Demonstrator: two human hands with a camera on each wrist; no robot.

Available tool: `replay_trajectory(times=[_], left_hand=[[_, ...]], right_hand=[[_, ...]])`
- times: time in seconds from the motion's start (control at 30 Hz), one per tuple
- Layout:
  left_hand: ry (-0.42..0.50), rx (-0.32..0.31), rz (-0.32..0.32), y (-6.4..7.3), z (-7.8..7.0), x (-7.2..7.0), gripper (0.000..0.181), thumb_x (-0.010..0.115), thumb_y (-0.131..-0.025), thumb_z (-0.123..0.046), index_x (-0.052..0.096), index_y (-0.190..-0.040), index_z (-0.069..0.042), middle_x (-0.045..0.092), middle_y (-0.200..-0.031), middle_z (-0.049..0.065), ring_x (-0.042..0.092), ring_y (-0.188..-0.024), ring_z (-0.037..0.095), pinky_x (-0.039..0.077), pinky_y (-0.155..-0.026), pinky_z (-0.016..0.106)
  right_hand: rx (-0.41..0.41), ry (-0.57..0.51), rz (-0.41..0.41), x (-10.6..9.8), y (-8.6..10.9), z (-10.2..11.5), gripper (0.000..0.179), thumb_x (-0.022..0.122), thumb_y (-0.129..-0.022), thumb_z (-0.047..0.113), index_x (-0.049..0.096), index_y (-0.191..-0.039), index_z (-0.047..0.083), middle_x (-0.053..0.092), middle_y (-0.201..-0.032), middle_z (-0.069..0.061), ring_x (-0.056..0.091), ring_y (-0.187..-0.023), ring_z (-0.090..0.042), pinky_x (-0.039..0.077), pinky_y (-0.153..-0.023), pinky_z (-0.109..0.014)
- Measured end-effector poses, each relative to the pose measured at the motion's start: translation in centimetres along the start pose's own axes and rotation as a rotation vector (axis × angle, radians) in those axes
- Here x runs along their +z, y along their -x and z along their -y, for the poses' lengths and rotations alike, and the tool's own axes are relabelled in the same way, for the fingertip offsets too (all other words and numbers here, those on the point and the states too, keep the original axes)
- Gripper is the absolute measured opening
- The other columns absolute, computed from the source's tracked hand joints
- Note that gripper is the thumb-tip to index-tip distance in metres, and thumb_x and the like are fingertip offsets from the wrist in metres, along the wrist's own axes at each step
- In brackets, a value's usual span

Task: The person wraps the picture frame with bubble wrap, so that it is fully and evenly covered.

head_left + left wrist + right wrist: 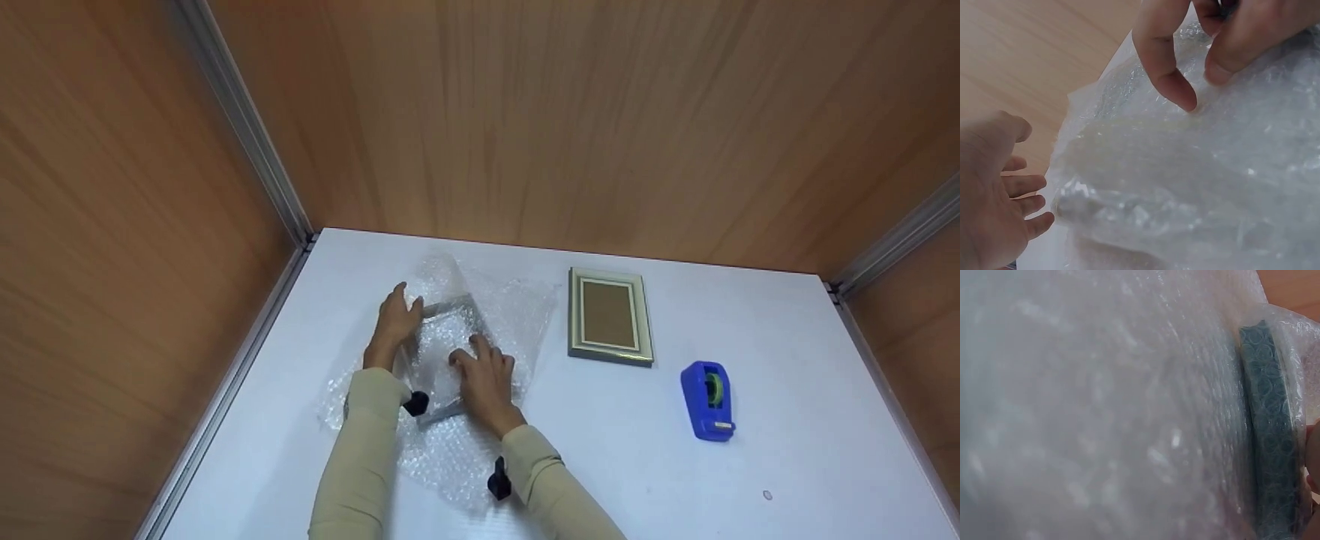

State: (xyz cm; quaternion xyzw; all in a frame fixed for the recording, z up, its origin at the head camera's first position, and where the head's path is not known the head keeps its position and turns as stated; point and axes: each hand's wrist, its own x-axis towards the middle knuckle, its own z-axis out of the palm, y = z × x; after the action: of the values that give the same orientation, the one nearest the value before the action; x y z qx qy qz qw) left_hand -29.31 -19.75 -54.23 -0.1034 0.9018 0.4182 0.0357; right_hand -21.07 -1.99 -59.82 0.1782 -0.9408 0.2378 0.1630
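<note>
A grey-edged rectangular frame (438, 308) lies under bubble wrap (517, 311) on the white table; the right wrist view shows its dark greenish side (1272, 416) through the bubbles. My left hand (395, 322) is at the frame's upper left corner, and in the left wrist view its fingers (1024, 185) reach out beside the edge of the wrap. Over the right part of the bundle, my right hand (487, 382) rests on the plastic with bent fingers. Its thumb and index fingertips stand apart at the wrap's surface in the left wrist view.
Right of the wrap lies a picture frame (609, 315) with a silvery border and brown middle. A blue tape dispenser (707, 401) stands farther right, and a small ring-like bit (767, 495) lies near the front. Wooden panels (525, 127) enclose the table's back and sides.
</note>
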Motion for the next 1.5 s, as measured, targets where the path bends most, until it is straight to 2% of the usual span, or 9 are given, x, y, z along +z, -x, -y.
replay_trajectory(times=[0.3, 0.57, 0.7, 0.8, 0.97, 1.1, 1.23, 1.37, 1.5], left_hand=[[0.024, -0.041, 0.063, 0.3, 0.8, 0.0, 0.063, 0.039, -0.096, -0.035, 0.015, -0.147, -0.007, 0.019, -0.15, 0.019, 0.018, -0.138, 0.034, 0.018, -0.112, 0.045], [0.057, -0.068, 0.091, 0.5, 1.5, -0.4, 0.067, 0.038, -0.096, -0.039, 0.009, -0.148, -0.009, 0.014, -0.152, 0.016, 0.013, -0.139, 0.033, 0.014, -0.113, 0.045], [0.064, -0.089, 0.088, 0.7, 1.7, -0.6, 0.068, 0.038, -0.096, -0.04, 0.008, -0.148, -0.009, 0.018, -0.151, 0.018, 0.017, -0.138, 0.034, 0.018, -0.112, 0.046], [0.061, -0.074, 0.057, 0.7, 1.6, -0.8, 0.066, 0.039, -0.097, -0.039, 0.011, -0.147, -0.006, 0.027, -0.146, 0.021, 0.026, -0.134, 0.036, 0.024, -0.11, 0.047], [0.043, -0.01, 0.02, 0.7, 1.4, -0.9, 0.06, 0.039, -0.098, -0.033, 0.019, -0.145, -0.003, 0.04, -0.128, 0.022, 0.04, -0.12, 0.035, 0.034, -0.102, 0.047], [-0.013, 0.035, 0.009, 0.8, 1.4, -0.9, 0.05, 0.041, -0.098, -0.03, 0.033, -0.141, -0.007, 0.045, -0.118, 0.02, 0.043, -0.112, 0.033, 0.038, -0.096, 0.046], [-0.054, 0.083, -0.001, 0.8, 1.4, -0.8, 0.036, 0.044, -0.097, -0.027, 0.05, -0.129, -0.01, 0.047, -0.123, 0.02, 0.043, -0.117, 0.035, 0.037, -0.098, 0.047], [-0.034, 0.068, 0.021, 0.8, 1.2, -0.5, 0.026, 0.046, -0.097, -0.024, 0.053, -0.118, -0.01, 0.051, -0.128, 0.015, 0.046, -0.119, 0.033, 0.038, -0.099, 0.046], [-0.043, 0.061, 0.031, 0.6, 0.5, -0.2, 0.028, 0.047, -0.096, -0.023, 0.048, -0.121, -0.01, 0.059, -0.115, 0.012, 0.055, -0.106, 0.029, 0.042, -0.092, 0.044]], right_hand=[[-0.02, 0.012, -0.025, -0.4, 1.4, 0.4, 0.011, 0.056, -0.089, 0.022, 0.065, -0.092, 0.027, 0.051, -0.124, -0.007, 0.05, -0.091, -0.026, 0.034, -0.073, -0.04], [-0.044, 0.02, -0.059, -0.4, 2.3, 0.9, 0.011, 0.056, -0.088, 0.022, 0.065, -0.092, 0.026, 0.052, -0.123, -0.007, 0.05, -0.089, -0.024, 0.034, -0.072, -0.039], [-0.044, 0.015, -0.043, -0.4, 2.6, 1.1, 0.012, 0.055, -0.09, 0.023, 0.065, -0.093, 0.027, 0.052, -0.124, -0.007, 0.049, -0.09, -0.023, 0.034, -0.072, -0.039], [-0.042, 0.009, -0.03, -0.4, 2.7, 1.2, 0.012, 0.054, -0.09, 0.023, 0.065, -0.093, 0.028, 0.051, -0.124, -0.006, 0.049, -0.093, -0.023, 0.034, -0.074, -0.039], [-0.043, -0.002, -0.035, -0.5, 2.7, 1.2, 0.013, 0.055, -0.089, 0.023, 0.066, -0.094, 0.027, 0.052, -0.123, -0.006, 0.049, -0.092, -0.023, 0.034, -0.074, -0.039], [-0.053, -0.01, -0.042, -0.5, 2.6, 1.3, 0.013, 0.054, -0.09, 0.023, 0.066, -0.094, 0.027, 0.052, -0.123, -0.006, 0.049, -0.092, -0.023, 0.034, -0.074, -0.039], [-0.052, -0.022, -0.03, -0.5, 2.6, 1.2, 0.014, 0.053, -0.091, 0.023, 0.066, -0.095, 0.026, 0.051, -0.124, -0.006, 0.049, -0.093, -0.023, 0.034, -0.075, -0.039], [-0.058, -0.014, -0.03, -0.5, 2.6, 1.2, 0.014, 0.053, -0.091, 0.023, 0.066, -0.094, 0.027, 0.052, -0.123, -0.006, 0.049, -0.093, -0.023, 0.034, -0.075, -0.039], [-0.07, -0.006, -0.057, -0.4, 2.5, 1.0, 0.012, 0.054, -0.09, 0.023, 0.066, -0.093, 0.026, 0.053, -0.121, -0.006, 0.05, -0.091, -0.023, 0.034, -0.073, -0.039]])
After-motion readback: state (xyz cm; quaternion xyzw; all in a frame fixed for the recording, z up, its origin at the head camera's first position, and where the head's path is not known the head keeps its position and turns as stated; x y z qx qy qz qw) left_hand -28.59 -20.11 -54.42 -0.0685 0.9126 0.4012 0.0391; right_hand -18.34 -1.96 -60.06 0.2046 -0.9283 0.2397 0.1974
